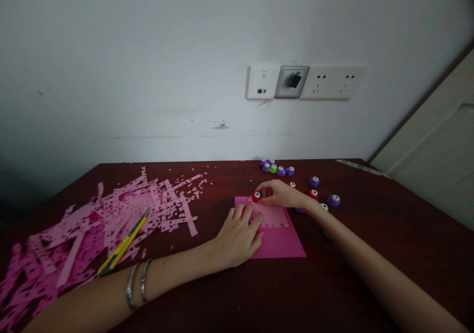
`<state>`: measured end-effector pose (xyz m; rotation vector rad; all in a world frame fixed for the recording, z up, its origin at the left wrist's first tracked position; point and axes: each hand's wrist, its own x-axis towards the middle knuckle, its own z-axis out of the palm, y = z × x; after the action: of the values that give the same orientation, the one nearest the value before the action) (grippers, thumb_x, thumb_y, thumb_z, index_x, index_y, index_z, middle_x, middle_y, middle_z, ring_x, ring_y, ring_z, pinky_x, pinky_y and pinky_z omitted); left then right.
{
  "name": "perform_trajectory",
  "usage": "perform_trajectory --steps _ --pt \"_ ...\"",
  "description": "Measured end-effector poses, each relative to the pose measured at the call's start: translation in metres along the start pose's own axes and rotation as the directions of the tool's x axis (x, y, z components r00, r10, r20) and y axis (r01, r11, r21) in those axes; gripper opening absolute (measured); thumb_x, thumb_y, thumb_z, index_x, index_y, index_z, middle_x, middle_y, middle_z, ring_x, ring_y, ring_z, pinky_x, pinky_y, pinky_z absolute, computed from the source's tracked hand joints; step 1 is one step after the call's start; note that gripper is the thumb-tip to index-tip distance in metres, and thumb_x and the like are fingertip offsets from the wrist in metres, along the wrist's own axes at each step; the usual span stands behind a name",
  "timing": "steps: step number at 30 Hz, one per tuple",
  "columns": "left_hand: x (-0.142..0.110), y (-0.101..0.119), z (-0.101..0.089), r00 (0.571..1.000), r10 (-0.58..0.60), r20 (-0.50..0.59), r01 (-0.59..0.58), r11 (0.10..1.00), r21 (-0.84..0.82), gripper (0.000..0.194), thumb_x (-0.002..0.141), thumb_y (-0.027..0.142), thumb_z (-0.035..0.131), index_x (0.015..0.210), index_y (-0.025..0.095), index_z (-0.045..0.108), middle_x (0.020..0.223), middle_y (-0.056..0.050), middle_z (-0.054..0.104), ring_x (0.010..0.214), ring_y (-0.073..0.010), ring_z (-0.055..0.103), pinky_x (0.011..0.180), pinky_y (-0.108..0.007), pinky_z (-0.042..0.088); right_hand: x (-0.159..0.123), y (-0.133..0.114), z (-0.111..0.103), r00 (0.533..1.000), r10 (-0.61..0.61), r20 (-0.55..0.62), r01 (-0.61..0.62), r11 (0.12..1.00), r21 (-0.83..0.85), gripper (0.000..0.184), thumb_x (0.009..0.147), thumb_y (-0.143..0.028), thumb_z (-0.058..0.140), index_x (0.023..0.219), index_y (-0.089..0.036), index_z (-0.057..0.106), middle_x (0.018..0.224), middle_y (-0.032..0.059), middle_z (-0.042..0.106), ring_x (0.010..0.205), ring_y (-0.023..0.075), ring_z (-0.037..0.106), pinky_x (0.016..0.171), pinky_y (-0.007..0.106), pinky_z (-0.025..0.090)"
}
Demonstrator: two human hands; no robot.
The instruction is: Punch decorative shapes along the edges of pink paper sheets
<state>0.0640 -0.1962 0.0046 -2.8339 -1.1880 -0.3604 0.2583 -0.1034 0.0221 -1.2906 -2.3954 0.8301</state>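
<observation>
My left hand (240,231) lies flat with its fingers spread on a bright pink sheet (279,244) and the left part of a paler pink paper (276,216) on top of it. That paler paper has small notches or punched shapes along its lower edge. At the far left edge of the papers, my right hand (274,193) grips a small red craft punch (256,196) with a white and black top. The fingers partly hide where the punch meets the paper.
Pink paper strips and punched scraps (126,209) heap on the left, with a yellow utility knife (126,241) across them. Several purple punches (281,171), a green punch (273,168) and a red punch (312,193) stand right and behind. A ruler-like strip (363,168) lies back right, before the wall.
</observation>
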Motion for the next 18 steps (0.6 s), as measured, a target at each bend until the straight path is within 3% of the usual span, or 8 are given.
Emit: perform_trajectory --steps 3,7,9,11,13,15,18 --pt "0.000 0.000 -0.002 0.999 0.029 -0.035 -0.028 1.000 0.014 0.043 0.088 0.037 0.030 0.123 0.016 0.042 0.125 -0.013 0.042 0.110 -0.0275 0.038 0.088 -0.044 0.034 -0.001 -0.001 -0.004 1.000 0.011 -0.007 -0.011 0.999 0.031 0.032 0.069 -0.029 0.063 0.097 -0.013 0.062 0.069 0.0009 0.060 0.059 0.0107 0.052 0.053 0.022 0.038" --pt "0.008 -0.005 -0.015 0.984 0.062 -0.166 -0.063 0.998 0.002 0.035 0.085 0.031 0.037 0.113 0.013 0.050 0.115 -0.014 0.048 0.104 -0.0252 0.041 0.087 -0.042 0.036 -0.008 -0.010 -0.019 0.994 0.112 0.002 -0.111 0.984 0.140 0.038 0.069 -0.040 0.063 0.095 -0.012 0.061 0.067 0.0010 0.058 0.053 0.0085 0.048 0.045 0.020 0.034" --pt "0.019 -0.014 -0.025 0.976 0.029 -0.216 -0.048 0.995 -0.086 0.028 0.085 0.028 0.037 0.101 0.013 0.055 0.103 -0.011 0.053 0.096 -0.0211 0.045 0.083 -0.037 0.038 -0.010 -0.014 -0.027 0.983 0.181 0.034 -0.184 0.963 0.198 0.036 0.071 -0.046 0.060 0.085 -0.012 0.062 0.060 -0.0004 0.055 0.045 0.0063 0.043 0.039 0.019 0.029" --pt "0.034 -0.028 -0.032 0.979 -0.067 -0.193 0.018 0.969 -0.246 0.027 0.086 0.031 0.037 0.089 0.015 0.058 0.090 -0.007 0.056 0.085 -0.0165 0.048 0.074 -0.030 0.040 -0.010 -0.015 -0.032 0.971 0.227 0.071 -0.238 0.940 0.244 0.037 0.070 -0.050 0.059 0.072 -0.013 0.061 0.053 -0.0019 0.051 0.039 0.0047 0.037 0.035 0.019 0.024" --pt "0.052 -0.044 -0.036 0.985 -0.166 -0.037 0.137 0.904 -0.405 0.033 0.085 0.038 0.038 0.078 0.014 0.059 0.074 -0.003 0.057 0.067 -0.0118 0.048 0.059 -0.025 0.037 -0.007 -0.012 -0.032 0.963 0.247 0.107 -0.268 0.922 0.281 0.039 0.068 -0.051 0.060 0.062 -0.013 0.058 0.049 -0.0029 0.047 0.037 0.0038 0.034 0.034 0.019 0.022" --pt "0.069 -0.059 -0.035 0.970 -0.167 0.175 0.236 0.813 -0.532 0.039 0.082 0.044 0.040 0.070 0.013 0.060 0.064 -0.002 0.055 0.054 -0.0082 0.042 0.051 -0.023 0.032 -0.002 -0.008 -0.030 0.952 0.262 0.159 -0.300 0.905 0.303 0.040 0.067 -0.052 0.061 0.057 -0.013 0.056 0.047 -0.0034 0.046 0.036 0.0030 0.032 0.034 0.019 0.020" --pt "0.088 -0.074 -0.032 0.855 -0.096 0.510 0.442 0.650 -0.619 0.044 0.075 0.054 0.047 0.074 0.013 0.062 0.061 -0.001 0.053 0.045 -0.0050 0.034 0.042 -0.022 0.022 0.007 -0.003 -0.026 0.925 0.277 0.260 -0.353 0.878 0.323 0.039 0.065 -0.051 0.062 0.057 -0.013 0.056 0.047 -0.0049 0.044 0.035 0.0021 0.028 0.033 0.019 0.017"
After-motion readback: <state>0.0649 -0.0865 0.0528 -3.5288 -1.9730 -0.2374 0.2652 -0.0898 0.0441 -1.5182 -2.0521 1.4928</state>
